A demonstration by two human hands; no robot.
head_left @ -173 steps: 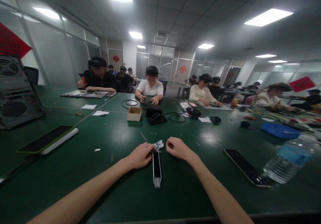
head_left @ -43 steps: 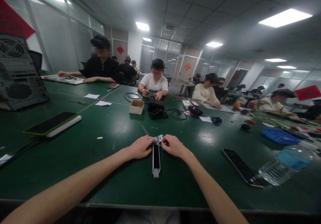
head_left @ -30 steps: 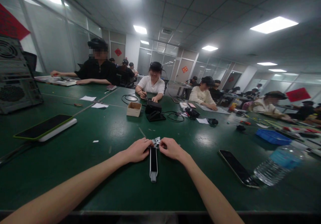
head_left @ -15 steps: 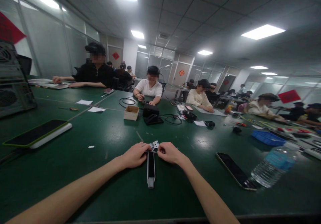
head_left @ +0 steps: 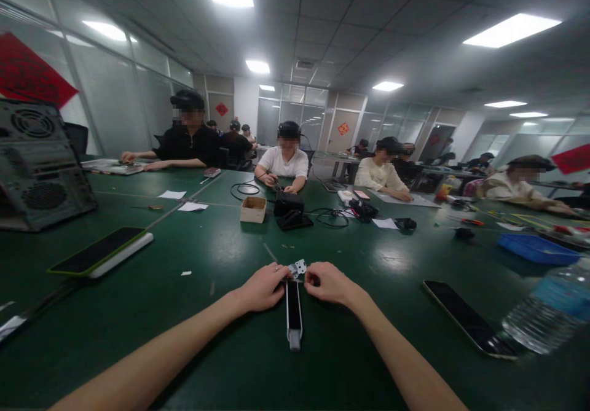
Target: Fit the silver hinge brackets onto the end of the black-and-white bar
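A small silvery metal plate with holes [head_left: 300, 266], hinge-like in look, sits between my two hands at the middle of the green table. My left hand [head_left: 265, 287] lies palm down, its fingers closed on the near left part of the metal piece. Close against its right side, my right hand [head_left: 329, 282] is curled in a pinch; what its fingertips hold is hidden. Just below the hands lies a narrow white device with a black top face and a grey end [head_left: 294, 316], pointing toward me. Its far end is partly covered by my left fingers.
To the right lie a black phone [head_left: 465, 316] and a water bottle [head_left: 548, 306], with a blue tray [head_left: 537, 248] beyond. A green-edged device [head_left: 99, 251] and a computer case [head_left: 41, 171] are left. Ahead stands a small cardboard box [head_left: 253, 210]. Several people sit around the table.
My view has turned a little to the left, so everything sits further right in the picture. Both hands keep nearly the same pose at the metal plate.
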